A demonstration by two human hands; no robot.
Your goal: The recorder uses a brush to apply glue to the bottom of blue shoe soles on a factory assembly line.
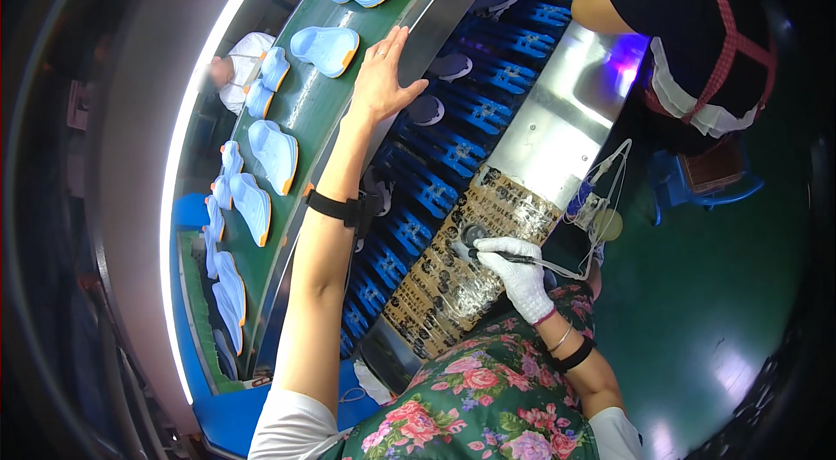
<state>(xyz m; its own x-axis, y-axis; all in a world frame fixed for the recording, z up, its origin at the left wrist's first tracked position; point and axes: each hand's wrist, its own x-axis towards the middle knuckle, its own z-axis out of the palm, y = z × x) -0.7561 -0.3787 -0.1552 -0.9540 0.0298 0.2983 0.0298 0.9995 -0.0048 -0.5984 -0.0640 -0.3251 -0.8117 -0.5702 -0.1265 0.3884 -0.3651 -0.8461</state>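
My left hand [384, 81] is bare and open, its fingers stretched out over the metal edge of the green conveyor belt [344, 103]. Nothing is in it. Closest to its fingers lies a light blue shoe sole [326, 50] with an orange heel edge. My right hand [515, 273], in a white glove, is closed on a slim black-handled tool [514, 258]. A thin pale tube seems to run off the tool's back end. Its front end is at a small dark round container [473, 235] on a ledge covered with printed brown sheet and clear film.
Several more blue soles [274, 155] line the belt. Below, dark shoe uppers [453, 67] sit along a line of blue holders [488, 111]. A co-worker [697, 42] sits at the far right, near a blue stool [705, 177]. Tubing [610, 199] hangs beside the ledge.
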